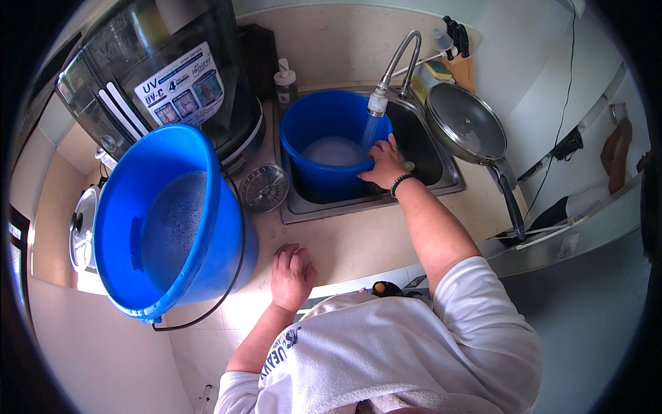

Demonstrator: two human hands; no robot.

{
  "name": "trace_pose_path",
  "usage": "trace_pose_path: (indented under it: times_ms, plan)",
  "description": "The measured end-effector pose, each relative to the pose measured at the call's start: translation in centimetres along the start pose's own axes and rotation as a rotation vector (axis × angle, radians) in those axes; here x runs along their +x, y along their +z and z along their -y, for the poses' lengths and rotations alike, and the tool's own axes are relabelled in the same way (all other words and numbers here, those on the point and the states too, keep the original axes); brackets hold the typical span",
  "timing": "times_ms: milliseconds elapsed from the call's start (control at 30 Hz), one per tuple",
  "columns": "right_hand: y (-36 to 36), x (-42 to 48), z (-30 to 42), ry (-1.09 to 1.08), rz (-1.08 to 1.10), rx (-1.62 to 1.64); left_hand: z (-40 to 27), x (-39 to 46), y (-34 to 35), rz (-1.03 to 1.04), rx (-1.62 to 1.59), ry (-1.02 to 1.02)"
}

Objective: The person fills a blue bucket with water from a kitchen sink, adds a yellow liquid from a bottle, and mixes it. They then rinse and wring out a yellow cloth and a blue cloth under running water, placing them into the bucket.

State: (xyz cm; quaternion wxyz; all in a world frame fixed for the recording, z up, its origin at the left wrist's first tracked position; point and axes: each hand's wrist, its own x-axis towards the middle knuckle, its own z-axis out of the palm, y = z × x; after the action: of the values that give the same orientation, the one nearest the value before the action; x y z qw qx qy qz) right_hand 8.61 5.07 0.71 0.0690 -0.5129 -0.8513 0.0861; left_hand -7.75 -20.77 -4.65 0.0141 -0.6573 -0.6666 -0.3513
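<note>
My right hand (385,164) grips the near right rim of a blue plastic bucket (323,181) standing in the stainless steel sink (439,185). From the flexible faucet's white nozzle (377,105), water runs into this bucket, where cloudy water covers the bottom. My left hand (293,274) rests near the counter's front edge, holding nothing, its fingers loosely bent and slightly apart. To its left, a larger blue bucket (225,253) contains water with some foam, and its dark handle hangs down in front. A metal sink strainer basket (265,188) lies on the counter between that bucket and the sink.
A dish dryer (170,77) stands at the back left, near a pump bottle (285,83). Right of the sink, a lidded frying pan (468,121) has its handle (511,207) over the counter edge. A sponge (437,70) and knives (456,36) are behind it.
</note>
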Motion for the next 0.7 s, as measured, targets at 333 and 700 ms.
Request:
trace_pose_path:
  times_ms: [333,700]
  plan:
    - [0.9,0.1,-0.5,-0.014,-0.089,0.075,0.0,0.0,0.0,-0.006,0.007,0.007]
    - [1.2,0.3,-0.7,-0.020,-0.105,0.062,0.0,0.0,0.1,0.003,-0.004,0.025]
